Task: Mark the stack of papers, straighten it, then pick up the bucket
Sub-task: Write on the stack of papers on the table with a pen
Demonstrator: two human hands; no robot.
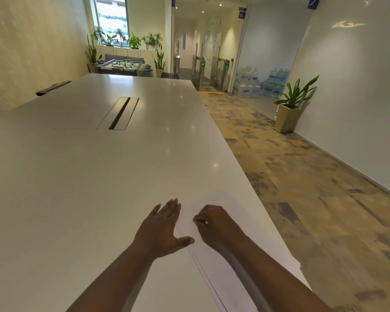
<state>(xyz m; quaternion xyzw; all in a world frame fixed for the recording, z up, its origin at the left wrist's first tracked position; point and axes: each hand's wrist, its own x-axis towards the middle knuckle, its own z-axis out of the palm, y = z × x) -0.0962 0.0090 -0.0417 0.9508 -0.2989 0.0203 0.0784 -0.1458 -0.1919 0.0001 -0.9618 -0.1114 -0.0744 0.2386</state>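
Resting flat, left hand (161,228) steadies thin white paper stack (241,255), right hand (214,224) pinching small pen (200,221)

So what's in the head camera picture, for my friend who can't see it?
A person's right hand pinches a small pen-like thing on a stack of papers near a long white table's right edge. The left hand lies flat at the stack's left edge. No bucket shows.
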